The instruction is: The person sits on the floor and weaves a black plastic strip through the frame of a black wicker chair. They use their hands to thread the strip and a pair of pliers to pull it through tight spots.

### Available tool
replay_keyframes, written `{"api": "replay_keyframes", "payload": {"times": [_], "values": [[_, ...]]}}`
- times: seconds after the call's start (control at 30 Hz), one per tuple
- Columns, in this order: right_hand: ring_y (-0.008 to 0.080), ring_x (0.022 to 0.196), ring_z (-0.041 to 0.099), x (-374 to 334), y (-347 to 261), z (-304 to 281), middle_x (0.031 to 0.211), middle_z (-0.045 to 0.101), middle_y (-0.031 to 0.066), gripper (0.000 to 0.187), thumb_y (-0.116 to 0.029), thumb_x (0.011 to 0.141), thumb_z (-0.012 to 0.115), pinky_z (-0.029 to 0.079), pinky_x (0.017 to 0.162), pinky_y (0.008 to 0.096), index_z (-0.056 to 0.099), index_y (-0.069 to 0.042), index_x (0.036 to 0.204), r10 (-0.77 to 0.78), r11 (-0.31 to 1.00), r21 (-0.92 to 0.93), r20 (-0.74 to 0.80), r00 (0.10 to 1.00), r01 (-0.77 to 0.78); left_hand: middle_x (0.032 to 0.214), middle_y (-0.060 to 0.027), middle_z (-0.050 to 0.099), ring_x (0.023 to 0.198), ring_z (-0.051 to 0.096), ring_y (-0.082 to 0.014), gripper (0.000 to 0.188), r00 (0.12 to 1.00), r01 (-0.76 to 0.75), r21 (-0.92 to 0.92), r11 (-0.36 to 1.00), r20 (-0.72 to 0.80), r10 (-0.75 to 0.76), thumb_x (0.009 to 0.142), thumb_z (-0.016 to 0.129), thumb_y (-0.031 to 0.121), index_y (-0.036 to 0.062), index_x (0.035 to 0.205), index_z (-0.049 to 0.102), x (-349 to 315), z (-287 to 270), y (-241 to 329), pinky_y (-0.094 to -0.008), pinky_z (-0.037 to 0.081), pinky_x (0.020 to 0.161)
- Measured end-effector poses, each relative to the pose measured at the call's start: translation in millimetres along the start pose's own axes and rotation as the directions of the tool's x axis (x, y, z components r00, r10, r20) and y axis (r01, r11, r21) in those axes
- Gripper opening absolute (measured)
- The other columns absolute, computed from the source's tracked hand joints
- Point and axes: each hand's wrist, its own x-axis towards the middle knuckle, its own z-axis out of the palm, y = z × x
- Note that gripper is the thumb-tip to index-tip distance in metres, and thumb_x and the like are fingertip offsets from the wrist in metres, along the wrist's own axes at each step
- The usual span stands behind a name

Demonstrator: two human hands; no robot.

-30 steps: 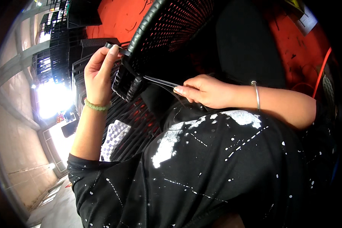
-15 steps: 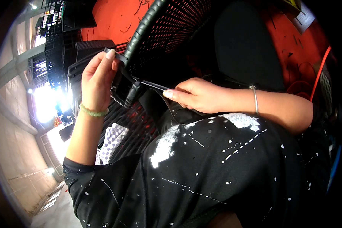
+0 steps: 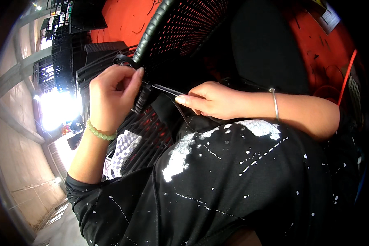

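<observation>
A black woven wicker piece (image 3: 184, 30) with a strip-wrapped rim (image 3: 145, 37) stands before me. My left hand (image 3: 110, 92), wearing a green bead bracelet, is closed in a pinch by the lower end of that rim. A loop of black strip (image 3: 121, 58) curls out just above its knuckles; the fingertips are partly hidden. My right hand (image 3: 209, 100) pinches a flat black plastic strip (image 3: 166, 89) between thumb and fingers. That strip runs straight from the wrapped frame end (image 3: 142, 99) to the right hand. A thin tail of strip (image 3: 183, 115) hangs below it.
A dark rounded panel (image 3: 268, 45) lies beyond my right forearm. The red floor (image 3: 123, 18) carries scattered strip scraps. Black slatted pieces (image 3: 149, 137) and a checkered cloth (image 3: 125, 149) sit below the left hand. A red cord (image 3: 348, 76) runs at the right.
My left hand has turned and dropped from above the rim's lower end, its fingers now curled close beside the frame. The right hand has barely moved and still pinches the strip.
</observation>
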Motion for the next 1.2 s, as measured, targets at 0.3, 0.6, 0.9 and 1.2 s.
{"api": "replay_keyframes", "payload": {"times": [0.3, 0.6, 0.9, 1.2], "values": [[0.0131, 0.058, 0.052, 4.8, 2.9, 3.2, 0.060, 0.056, 0.0041, 0.061, -0.050, 0.105, 0.050, 0.045, 0.059, 0.0313, 0.061, -0.002, 0.068, 0.002, 1.000, -0.017, 0.001, 1.000, -0.002, 0.064, -0.0061, 0.059, 0.057, 0.054, -0.0069, 0.020, 0.949, 0.068, 0.231, 0.971, 0.284, -0.134, 0.092, 0.072, 0.011, -0.0039, 0.080, 0.066, 13.8, -14.2, 12.1, -0.0247, 0.043, 0.053], [0.0159, 0.058, 0.054, 10.0, 8.2, 5.1, 0.061, 0.058, 0.0056, 0.064, -0.055, 0.103, 0.049, 0.047, 0.062, 0.0321, 0.064, -0.002, 0.070, 0.016, 0.999, -0.037, -0.008, 1.000, -0.016, 0.072, -0.0167, 0.066, 0.068, 0.065, -0.0358, 0.017, 0.906, -0.210, 0.362, 0.908, 0.421, 0.042, 0.087, 0.069, 0.014, -0.0009, 0.079, 0.068, 27.9, -14.5, 12.7, -0.0414, 0.051, 0.064], [0.0158, 0.059, 0.055, 13.7, 15.3, 6.6, 0.063, 0.060, 0.0054, 0.066, -0.059, 0.102, 0.048, 0.048, 0.062, 0.0317, 0.065, -0.003, 0.072, 0.036, 0.998, -0.046, -0.001, 0.999, -0.036, 0.071, -0.0143, 0.065, 0.061, 0.064, -0.0212, 0.015, 0.881, -0.078, 0.189, 0.979, 0.472, -0.021, 0.090, 0.072, 0.009, -0.0048, 0.086, 0.070, 22.1, -1.1, 9.7, -0.0310, 0.049, 0.058], [0.0209, 0.060, 0.060, 12.4, 16.2, 6.4, 0.062, 0.061, 0.0078, 0.070, -0.064, 0.100, 0.045, 0.050, 0.065, 0.0371, 0.067, -0.003, 0.072, 0.024, 0.998, -0.065, 0.001, 1.000, -0.024, 0.063, -0.0080, 0.061, 0.055, 0.057, -0.0131, 0.020, 0.968, 0.118, 0.135, 0.984, 0.207, -0.144, 0.092, 0.071, 0.013, -0.0030, 0.080, 0.068, 18.2, -5.5, 1.7, -0.0283, 0.045, 0.054]]}}
